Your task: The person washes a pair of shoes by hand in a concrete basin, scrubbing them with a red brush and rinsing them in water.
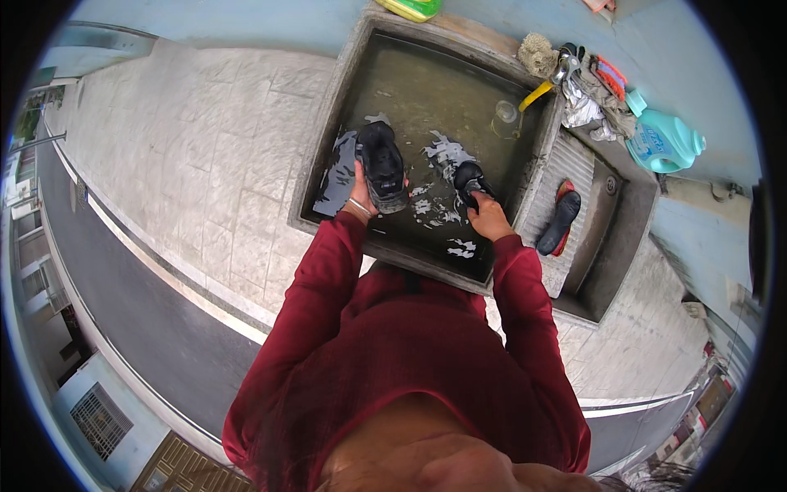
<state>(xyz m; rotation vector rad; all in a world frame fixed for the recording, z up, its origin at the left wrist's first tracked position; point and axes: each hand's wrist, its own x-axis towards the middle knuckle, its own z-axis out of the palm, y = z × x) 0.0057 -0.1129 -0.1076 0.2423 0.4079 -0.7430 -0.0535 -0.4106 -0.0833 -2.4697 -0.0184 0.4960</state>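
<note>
My left hand (362, 190) grips a wet black shoe (380, 156) from its near end, its fingers and thumb on either side, holding it over the water on the left of a concrete sink (326, 131). To the right, my right hand (489, 215) is closed on a second black shoe (470, 178), low at the water's surface. Part of that shoe is hidden by the fingers and ripples. Murky water (434, 78) fills the basin, with bright reflections around both shoes.
A yellow spout (535, 97) reaches over the basin's far right. On the ribbed washboard (566, 164) lies a dark shoe-shaped thing with red edges (561, 220). Rags (586, 98), a scrubbing ball (538, 55) and a turquoise detergent bottle (662, 141) stand along the wall.
</note>
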